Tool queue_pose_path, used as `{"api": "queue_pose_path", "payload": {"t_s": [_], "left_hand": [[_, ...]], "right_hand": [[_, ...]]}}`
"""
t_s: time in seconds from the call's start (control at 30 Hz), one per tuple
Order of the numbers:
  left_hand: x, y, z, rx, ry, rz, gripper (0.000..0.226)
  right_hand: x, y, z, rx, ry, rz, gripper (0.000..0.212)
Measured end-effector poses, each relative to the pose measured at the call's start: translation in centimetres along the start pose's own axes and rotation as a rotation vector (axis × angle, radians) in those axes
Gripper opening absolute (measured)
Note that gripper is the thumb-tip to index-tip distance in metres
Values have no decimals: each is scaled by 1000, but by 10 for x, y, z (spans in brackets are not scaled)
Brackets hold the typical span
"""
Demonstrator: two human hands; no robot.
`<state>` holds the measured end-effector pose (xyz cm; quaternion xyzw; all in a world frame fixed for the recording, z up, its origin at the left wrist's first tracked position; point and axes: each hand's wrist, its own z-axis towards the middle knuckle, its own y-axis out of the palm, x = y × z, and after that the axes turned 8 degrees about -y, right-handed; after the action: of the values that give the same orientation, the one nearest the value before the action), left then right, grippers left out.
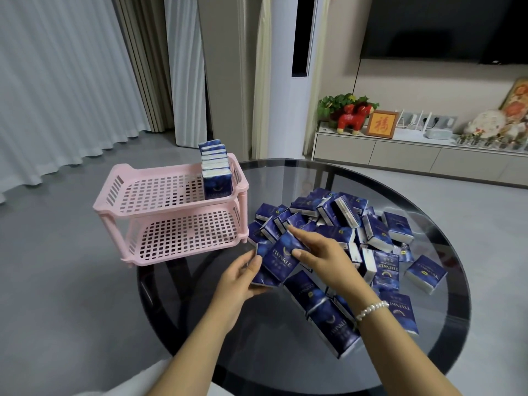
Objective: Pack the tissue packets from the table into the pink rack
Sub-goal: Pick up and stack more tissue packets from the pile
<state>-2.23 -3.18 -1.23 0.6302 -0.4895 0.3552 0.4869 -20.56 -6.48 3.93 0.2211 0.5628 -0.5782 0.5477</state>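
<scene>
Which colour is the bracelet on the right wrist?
White beads, pearl-like; the bracelet shows in the head view, behind the right hand.

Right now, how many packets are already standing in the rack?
About 7, in one row at the right end of the pink rack's top shelf, standing upright, front one facing the camera, the rest lined up behind it. Some may be hidden; bottom shelf holds none.

Left hand [238,277]: fingers curled, thumb up, gripping. Right hand [320,254]: fingers extended forward, thumb out; beaded bracelet [371,309] on wrist.
</scene>
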Motion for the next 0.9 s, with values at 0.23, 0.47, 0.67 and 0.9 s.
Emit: {"api": "queue_pose_path", "payload": {"t_s": [0.23, 0.47, 0.67, 0.9], "left_hand": [[-2, 2, -5, -15, -66, 71, 40], [0, -7, 1, 204, -83, 0, 34], [-1, -11, 3, 249, -101, -33, 38], [0, -11, 2, 243, -95, -49, 40]], "right_hand": [[5, 16, 8, -169, -103, -264, 41], [4, -5, 21, -300, 3, -624, 43], [4, -7, 26, -721, 200, -938, 70], [10, 6, 29, -831, 147, -1055, 63]]}}
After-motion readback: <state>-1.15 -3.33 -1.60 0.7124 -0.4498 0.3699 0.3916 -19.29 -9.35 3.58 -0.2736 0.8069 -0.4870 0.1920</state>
